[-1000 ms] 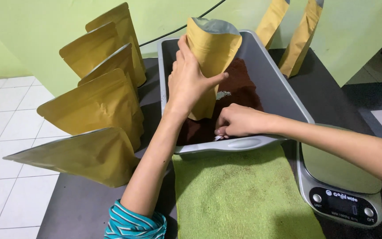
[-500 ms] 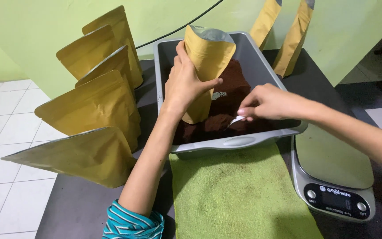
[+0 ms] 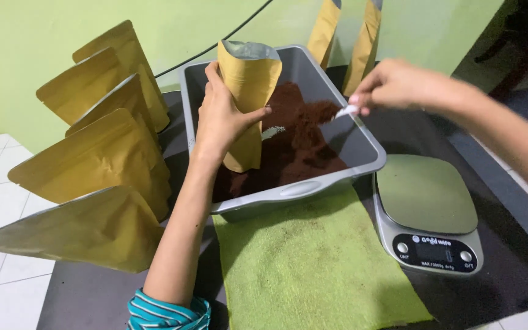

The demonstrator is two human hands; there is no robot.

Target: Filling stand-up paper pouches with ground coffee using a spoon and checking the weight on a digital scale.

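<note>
Over the grey tray (image 3: pixel 362 143), left hand (image 3: pixel 224 119) grips a pouch (image 3: pixel 247 91); right hand (image 3: pixel 398 85) fingers pinch a half-hidden scoop (image 3: pixel 344 112).

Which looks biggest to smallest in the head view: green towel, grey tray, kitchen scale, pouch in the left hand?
1. Green towel and grey tray: look alike in size; the towel lies nearer the camera, so unranked.
2. Kitchen scale.
3. Gold pouch held by the left hand.

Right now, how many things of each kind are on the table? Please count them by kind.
Gold pouches: 8, one held in the left hand, five at left, two at back
Grey tray: 1
Green towel: 1
Kitchen scale: 1
Scoop in the right hand: 1
Total: 12
</note>
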